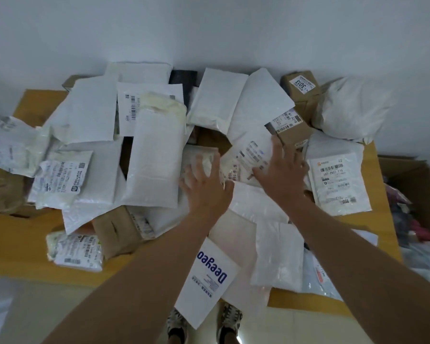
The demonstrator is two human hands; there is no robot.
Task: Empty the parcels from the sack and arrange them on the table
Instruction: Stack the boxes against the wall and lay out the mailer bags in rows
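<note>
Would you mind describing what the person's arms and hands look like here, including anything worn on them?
Both forearms are bare as far as the frame shows, with no sleeve in view. The left hand and right hand wear no gloves, and no watch, ring or bracelet shows on either. No markings are visible on the arms.

A pale wall [209, 28] rises behind; an open cardboard box [412, 184] of mixed items stands at the right; two patterned shoes [230, 321] stand on the floor below.
</note>
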